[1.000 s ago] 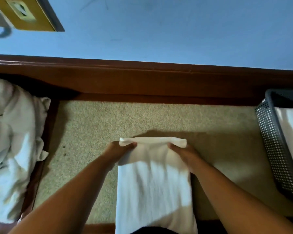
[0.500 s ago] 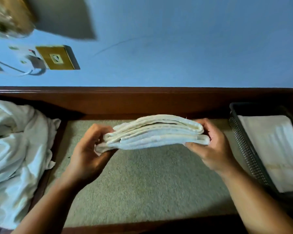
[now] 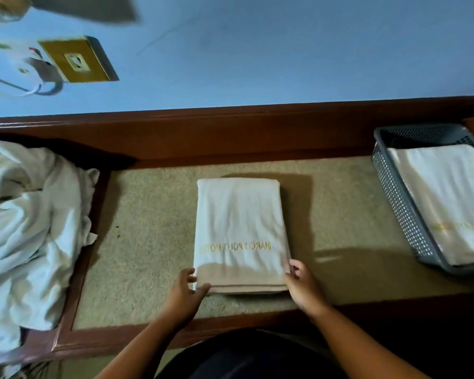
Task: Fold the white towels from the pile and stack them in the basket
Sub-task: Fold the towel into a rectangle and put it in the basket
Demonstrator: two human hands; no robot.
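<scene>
Just ahead of two hands, one folded white towel (image 3: 240,228), flat on beige carpet (image 3: 148,242). Pinched at both near corners: left hand (image 3: 185,292) curled round one, right hand (image 3: 303,287) round the other. Well right of the right hand, one grey basket (image 3: 394,203) holding one stacked towel (image 3: 446,198). Left of the left hand, one crumpled pile (image 3: 30,228) of white towels.

Two bare forearms show, the left forearm (image 3: 137,348) and the right forearm (image 3: 348,340), both uncovered by any sleeve as far back as the frame reaches. The bare left hand (image 3: 187,291) and bare right hand (image 3: 304,288) are slightly blurred (finer detail of nails and knuckles cannot be made out). Between the arms lies a dark, near-black cloth garment (image 3: 246,356), smooth-looking, its cut lost in shadow.
</scene>
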